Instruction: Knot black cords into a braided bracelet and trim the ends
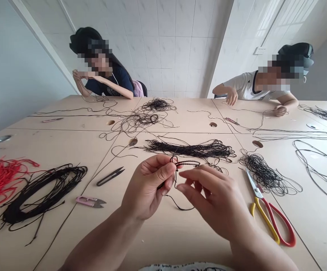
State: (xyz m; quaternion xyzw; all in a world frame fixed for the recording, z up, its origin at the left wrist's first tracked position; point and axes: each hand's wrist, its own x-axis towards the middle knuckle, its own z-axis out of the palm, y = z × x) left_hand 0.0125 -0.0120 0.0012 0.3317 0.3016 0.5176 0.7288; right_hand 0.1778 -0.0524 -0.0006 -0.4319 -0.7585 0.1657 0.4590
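My left hand point(149, 186) pinches a black cord point(187, 163) between thumb and forefinger, with a small loop standing above the thumb. A doubled, twisted-looking length of it runs right to the fingers of my right hand point(221, 201). That hand is close beside the cord, its thumb and forefinger apart; whether its other fingers touch the cord is hidden. A thin tail of cord curves down below both hands. Just beyond them lies a long bundle of black cords point(191, 149).
Scissors point(258, 192) with red and yellow handles lie at right beside a black cord tangle point(265, 173). Pink thread snips point(91, 201), black snips point(109, 176), a black cord coil point(14, 212) and red cords point(0, 180) lie left. Two people point(118, 81) point(245, 84) sit across the table.
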